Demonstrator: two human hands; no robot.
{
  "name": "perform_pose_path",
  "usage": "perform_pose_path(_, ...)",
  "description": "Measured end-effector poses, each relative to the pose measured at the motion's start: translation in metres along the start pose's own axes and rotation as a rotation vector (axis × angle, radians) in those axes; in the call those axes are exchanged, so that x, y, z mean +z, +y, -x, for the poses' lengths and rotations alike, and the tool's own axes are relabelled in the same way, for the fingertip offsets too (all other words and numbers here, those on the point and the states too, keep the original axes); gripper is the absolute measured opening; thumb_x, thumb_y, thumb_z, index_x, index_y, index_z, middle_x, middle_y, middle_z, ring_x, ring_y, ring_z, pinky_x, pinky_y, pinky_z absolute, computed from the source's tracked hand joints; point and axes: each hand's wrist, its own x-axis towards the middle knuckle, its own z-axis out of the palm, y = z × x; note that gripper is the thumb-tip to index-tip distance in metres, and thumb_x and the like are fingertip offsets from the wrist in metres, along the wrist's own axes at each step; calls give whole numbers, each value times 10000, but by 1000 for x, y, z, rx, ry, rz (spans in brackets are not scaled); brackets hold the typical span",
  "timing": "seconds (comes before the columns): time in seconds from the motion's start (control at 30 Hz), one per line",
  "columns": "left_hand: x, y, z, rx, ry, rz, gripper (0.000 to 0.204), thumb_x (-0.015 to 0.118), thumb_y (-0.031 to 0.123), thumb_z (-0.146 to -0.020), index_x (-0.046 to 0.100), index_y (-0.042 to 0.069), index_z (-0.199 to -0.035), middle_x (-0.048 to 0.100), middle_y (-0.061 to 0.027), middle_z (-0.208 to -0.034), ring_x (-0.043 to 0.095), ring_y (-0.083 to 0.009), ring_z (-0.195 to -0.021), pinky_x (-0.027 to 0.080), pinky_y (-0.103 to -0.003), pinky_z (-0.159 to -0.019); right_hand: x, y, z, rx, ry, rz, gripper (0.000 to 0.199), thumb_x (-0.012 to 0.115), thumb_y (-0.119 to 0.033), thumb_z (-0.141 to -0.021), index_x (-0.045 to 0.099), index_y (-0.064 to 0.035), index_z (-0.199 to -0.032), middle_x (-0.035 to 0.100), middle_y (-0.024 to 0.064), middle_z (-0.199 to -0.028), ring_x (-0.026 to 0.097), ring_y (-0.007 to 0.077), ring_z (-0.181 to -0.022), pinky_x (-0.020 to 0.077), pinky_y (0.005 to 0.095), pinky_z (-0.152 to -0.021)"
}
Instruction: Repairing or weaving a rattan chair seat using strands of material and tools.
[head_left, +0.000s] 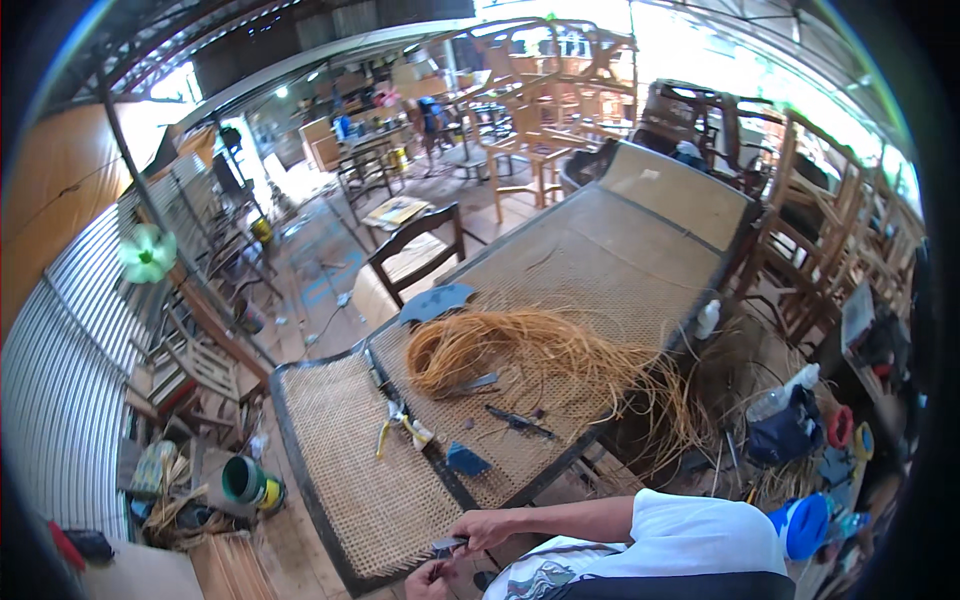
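My right hand [482, 527] reaches in from the lower right beneath a white sleeve. Its fingers are closed on a small flat grey piece [448, 543], too small to tell its kind. Just below, at the lower edge, my left hand [430, 580] has its fingers bent together; whatever they grip is hidden. Both hands are beside the near dark-framed edge of a woven cane panel [370, 480]. Yellow-handled pliers [383, 436], a blue block [466, 459] and a dark slender tool [518, 421] lie on the panel beyond my hands.
A large bundle of orange-brown cane strands [480, 345] spreads over the panel and spills off its right side. A dark wooden chair [415, 250] stands behind it. Wooden chair frames [800, 220] crowd the right. A green bucket [252, 484] is on the floor at left.
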Motion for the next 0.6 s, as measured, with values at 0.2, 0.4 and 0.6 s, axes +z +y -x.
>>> perform_pose_path(0.2, -57, -7, 25, -208, -260, -270, 136, 596, 40, -854, 679, 4, -955, 684, -158, -855, 650, -218, -800, 524, -340, -743, -47, 48, 61, 213, 90, 139, 371, 752, -350, -791, 689, -16, -939, 671, 162, -785, 630, 274, -739, 474, 408, -669)
perform_pose_path(0.4, -103, -153, 61, -312, -367, -411, 209, 597, 192, -880, 683, 27, -975, 691, -174, -915, 655, -271, -834, 522, -380, -741, -121, 39, 117, 414, 272, 324, 301, 711, -333, -845, 673, -42, -911, 650, 105, -739, 599, 228, -706, 466, 386, -655)
perform_pose_path(0.6, -136, -273, 108, -501, -454, -602, 394, 595, 419, -920, 683, 46, -1012, 700, -191, -954, 665, -357, -872, 520, -449, -751, -167, 13, 149, 546, 374, 388, 292, 713, -331, -846, 679, -47, -906, 657, 111, -753, 606, 233, -711, 469, 383, -650)
